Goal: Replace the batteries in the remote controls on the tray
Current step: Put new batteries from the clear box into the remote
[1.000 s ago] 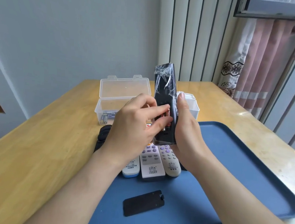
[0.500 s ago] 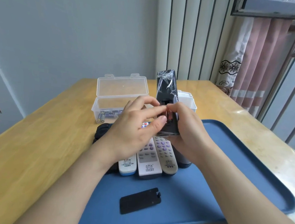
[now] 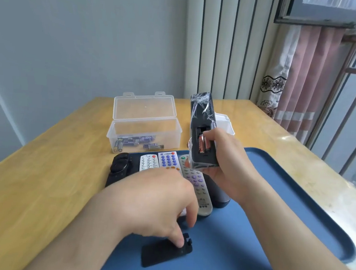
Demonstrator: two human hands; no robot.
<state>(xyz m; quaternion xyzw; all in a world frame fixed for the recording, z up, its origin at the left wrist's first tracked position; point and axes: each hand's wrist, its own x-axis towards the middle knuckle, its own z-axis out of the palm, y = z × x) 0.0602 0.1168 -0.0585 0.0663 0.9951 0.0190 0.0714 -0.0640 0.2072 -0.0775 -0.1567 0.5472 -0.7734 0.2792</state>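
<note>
Centre frame: the right hand (image 3: 228,160), grip clamped on a black remote (image 3: 203,119), holds it upright so its open bay of batteries (image 3: 203,144) faces the viewer. Lower centre: the left hand (image 3: 156,199) touches the battery cover (image 3: 162,254) on the tray (image 3: 284,208), probably to refit it. Whether that grip pinches it, I cannot tell.

Print on remote controls (image 3: 168,161), batteries (image 3: 133,142) illegible
</note>
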